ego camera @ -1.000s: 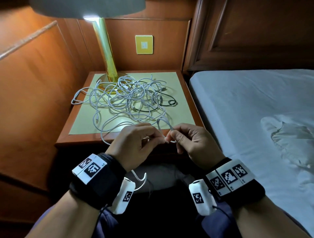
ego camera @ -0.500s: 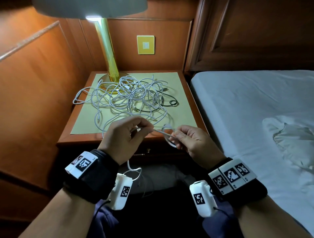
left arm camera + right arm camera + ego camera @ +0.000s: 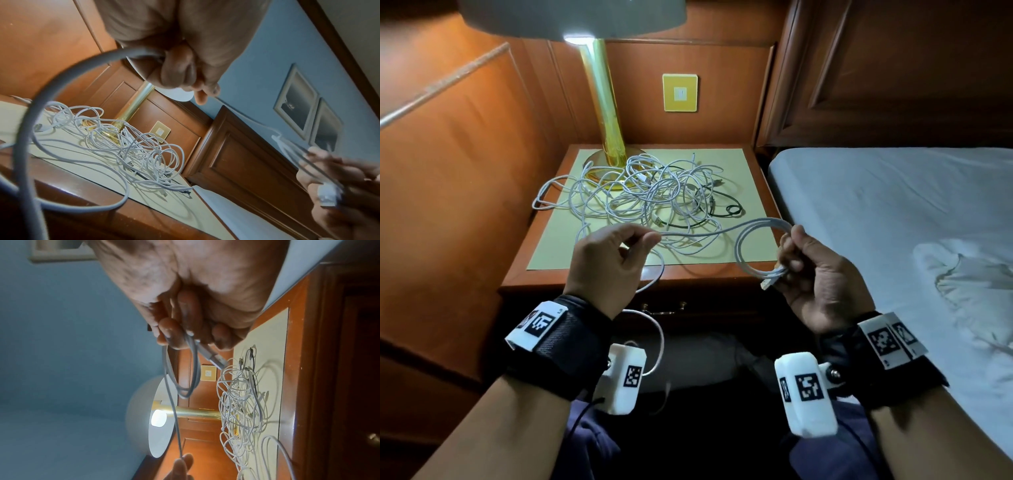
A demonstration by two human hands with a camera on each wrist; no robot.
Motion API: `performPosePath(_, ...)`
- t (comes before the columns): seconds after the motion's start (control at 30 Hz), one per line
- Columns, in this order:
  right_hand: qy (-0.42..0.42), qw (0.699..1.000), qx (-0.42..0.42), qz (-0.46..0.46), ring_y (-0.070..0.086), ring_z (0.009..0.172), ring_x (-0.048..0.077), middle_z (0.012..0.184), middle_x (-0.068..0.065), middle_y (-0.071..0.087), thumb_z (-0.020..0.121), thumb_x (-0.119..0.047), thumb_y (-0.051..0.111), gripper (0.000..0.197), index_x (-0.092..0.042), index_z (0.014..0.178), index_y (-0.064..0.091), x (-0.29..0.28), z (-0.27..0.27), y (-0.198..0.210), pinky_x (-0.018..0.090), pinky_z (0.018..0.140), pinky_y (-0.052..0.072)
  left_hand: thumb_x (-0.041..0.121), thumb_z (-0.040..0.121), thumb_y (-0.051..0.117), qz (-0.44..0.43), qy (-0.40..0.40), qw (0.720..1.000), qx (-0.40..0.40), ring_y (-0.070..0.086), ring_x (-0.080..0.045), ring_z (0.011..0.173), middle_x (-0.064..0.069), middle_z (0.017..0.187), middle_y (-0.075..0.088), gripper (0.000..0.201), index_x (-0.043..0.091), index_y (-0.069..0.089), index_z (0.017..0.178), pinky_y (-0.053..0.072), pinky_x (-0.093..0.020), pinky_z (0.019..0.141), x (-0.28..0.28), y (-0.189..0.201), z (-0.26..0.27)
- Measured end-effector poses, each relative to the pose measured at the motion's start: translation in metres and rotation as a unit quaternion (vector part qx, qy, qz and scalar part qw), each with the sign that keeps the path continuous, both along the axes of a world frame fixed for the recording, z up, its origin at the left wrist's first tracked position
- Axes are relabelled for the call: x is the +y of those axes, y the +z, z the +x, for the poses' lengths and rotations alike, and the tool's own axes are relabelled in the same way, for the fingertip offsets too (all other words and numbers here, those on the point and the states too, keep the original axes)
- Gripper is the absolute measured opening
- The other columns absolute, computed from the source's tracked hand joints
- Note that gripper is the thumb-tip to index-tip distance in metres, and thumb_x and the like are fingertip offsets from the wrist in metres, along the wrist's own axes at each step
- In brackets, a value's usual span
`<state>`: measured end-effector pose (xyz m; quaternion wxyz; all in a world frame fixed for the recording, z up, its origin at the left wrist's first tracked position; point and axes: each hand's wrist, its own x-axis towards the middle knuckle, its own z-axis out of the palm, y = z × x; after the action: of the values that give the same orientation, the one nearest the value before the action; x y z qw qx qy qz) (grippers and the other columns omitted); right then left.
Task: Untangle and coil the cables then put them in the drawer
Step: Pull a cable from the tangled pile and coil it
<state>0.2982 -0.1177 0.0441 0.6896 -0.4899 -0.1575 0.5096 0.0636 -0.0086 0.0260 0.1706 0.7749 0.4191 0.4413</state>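
A person seated beside a bedside table winds one white cable into a small coil, the coiling step of a job barely begun. The right hand grasps the coil, two or three loops with a plug jutting from the fingers, while the left hand pinches the same cable between thumb and forefinger, drawing it level between the hands; its slack drops below the left wrist and back over the table edge. The next move likely calls for feeding another length across to the right hand and laying it as a fresh loop, easing the far end out of the tangle without dragging the rest along. That tangle, several white cables too knotted to count plus at least one black cable, lies on the tabletop around the foot of the single lamp. The one drawer visible beneath appears closed.
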Motion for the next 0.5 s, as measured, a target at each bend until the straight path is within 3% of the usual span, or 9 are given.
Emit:
performPosePath(0.1, -0.003, 1.000, 0.001, 0.012, 0.035, 0.036, 0.004, 0.052, -0.007, 0.046, 0.086, -0.040, 0.060, 0.024, -0.018, 0.076, 0.058, 0.001, 0.002, -0.002, 0.025, 0.059, 0.033, 0.022, 0.088, 0.074, -0.025, 0.040, 0.999, -0.011, 0.061, -0.005, 0.066, 0.013, 0.073, 0.067, 0.009, 0.023, 0.071, 0.080, 0.047, -0.018, 0.063, -0.002, -0.001, -0.002)
performPosePath(0.17, 0.011, 0.999, -0.018, 0.037, 0.033, 0.037, 0.005, 0.057, -0.006, 0.052, 0.084, -0.041, 0.060, 0.024, -0.018, 0.076, 0.060, 0.001, 0.003, -0.003, 0.026, 0.059, 0.033, 0.024, 0.086, 0.076, -0.019, 0.060, 0.998, 0.003, 0.057, -0.001, 0.063, 0.016, 0.067, 0.062, 0.014, 0.025, 0.069, 0.074, 0.042, -0.014, 0.062, -0.003, 0.001, -0.002)
performPosePath(0.23, 0.016, 0.997, -0.044, 0.066, 0.036, 0.040, 0.007, 0.062, -0.002, 0.060, 0.083, -0.039, 0.061, 0.023, -0.017, 0.074, 0.065, 0.000, 0.002, -0.004, 0.025, 0.057, 0.035, 0.021, 0.084, 0.079, 0.008, 0.049, 0.998, 0.035, 0.053, -0.005, 0.056, 0.013, 0.063, 0.059, 0.016, 0.019, 0.070, 0.071, 0.036, -0.002, 0.061, -0.006, 0.001, 0.002)
performPosePath(0.27, 0.014, 0.995, -0.059, 0.080, 0.039, 0.042, 0.008, 0.065, 0.000, 0.063, 0.083, -0.037, 0.062, 0.023, -0.016, 0.074, 0.067, 0.000, 0.000, -0.006, 0.024, 0.055, 0.037, 0.021, 0.083, 0.079, 0.019, 0.033, 0.998, 0.053, 0.052, -0.008, 0.055, 0.012, 0.062, 0.059, 0.017, 0.017, 0.070, 0.069, 0.038, -0.002, 0.061, -0.008, -0.001, 0.006)
performPosePath(0.3, 0.013, 0.993, -0.076, 0.094, 0.041, 0.044, 0.010, 0.068, 0.003, 0.067, 0.082, -0.036, 0.062, 0.023, -0.014, 0.076, 0.068, 0.000, -0.003, -0.007, 0.024, 0.053, 0.038, 0.023, 0.083, 0.079, 0.020, 0.010, 0.997, 0.070, 0.054, -0.011, 0.055, 0.010, 0.061, 0.060, 0.019, 0.017, 0.069, 0.068, 0.042, -0.006, 0.061, -0.011, -0.002, 0.010)
performPosePath(0.37, 0.016, 0.987, -0.107, 0.117, 0.045, 0.047, 0.013, 0.074, 0.008, 0.071, 0.084, -0.031, 0.061, 0.022, -0.011, 0.079, 0.069, 0.000, -0.009, -0.007, 0.022, 0.052, 0.041, 0.032, 0.083, 0.072, 0.008, -0.042, 0.993, 0.113, 0.059, -0.019, 0.059, 0.006, 0.062, 0.063, 0.022, 0.016, 0.067, 0.068, 0.051, -0.026, 0.061, -0.021, -0.005, 0.018)
performPosePath(0.5, 0.042, 0.984, -0.121, 0.122, 0.049, 0.046, 0.013, 0.075, 0.010, 0.073, 0.082, -0.026, 0.063, 0.019, -0.013, 0.073, 0.074, -0.001, -0.015, -0.008, 0.020, 0.049, 0.043, 0.036, 0.086, 0.067, -0.037, -0.066, 0.979, 0.191, 0.052, -0.020, 0.062, 0.010, 0.060, 0.053, 0.024, 0.020, 0.063, 0.070, 0.048, -0.029, 0.059, -0.040, -0.008, 0.034)
